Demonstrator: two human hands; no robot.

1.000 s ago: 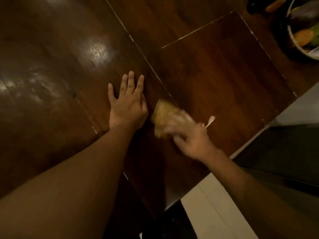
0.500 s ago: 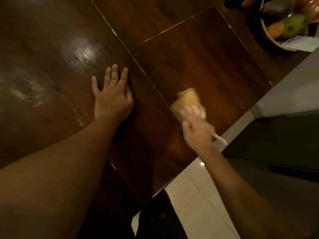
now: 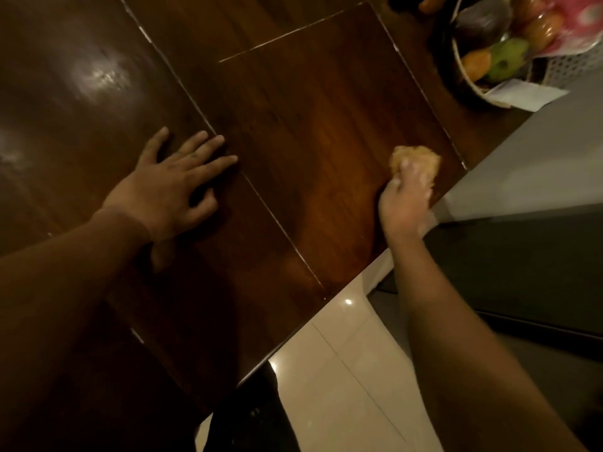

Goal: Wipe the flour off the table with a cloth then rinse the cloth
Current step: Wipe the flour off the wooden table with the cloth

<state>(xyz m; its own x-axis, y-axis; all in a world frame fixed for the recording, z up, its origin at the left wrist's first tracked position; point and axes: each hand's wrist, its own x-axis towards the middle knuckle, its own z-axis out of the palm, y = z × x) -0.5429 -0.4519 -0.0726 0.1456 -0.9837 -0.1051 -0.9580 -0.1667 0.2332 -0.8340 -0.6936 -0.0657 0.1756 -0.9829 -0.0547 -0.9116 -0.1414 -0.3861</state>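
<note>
A dark wooden bench (image 3: 293,109) is seen from above, its top divided by thin pale seams into panels. The left hand (image 3: 173,187) is laid flat on it, palm down, with the fingers straight and spread; nothing is held by it. Its fingertips are placed at the long seam that runs diagonally across the top, and the thumb is tucked back toward the near edge.

The cloth (image 3: 416,159), a small yellowish bunched wad, is found on the right panel, close to the bench's right edge and just beside the seam that borders that panel. It is gripped by the right hand (image 3: 404,203), whose fingers are curled over its near side, so that it is pressed down against the wood. Pale patches are seen on those fingers; whether they are flour cannot be told. The wood around the cloth is lit a warmer brown than the rest, and a bright glare is reflected on the left panel.

At the far right corner a bowl (image 3: 465,78) is set on the bench, well apart from the cloth, and is filled with fruit (image 3: 509,57) in green, orange and dark purple. A white paper (image 3: 525,94) is laid just beside it. Below the bench's edge a pale tiled floor (image 3: 342,370) is shown.
</note>
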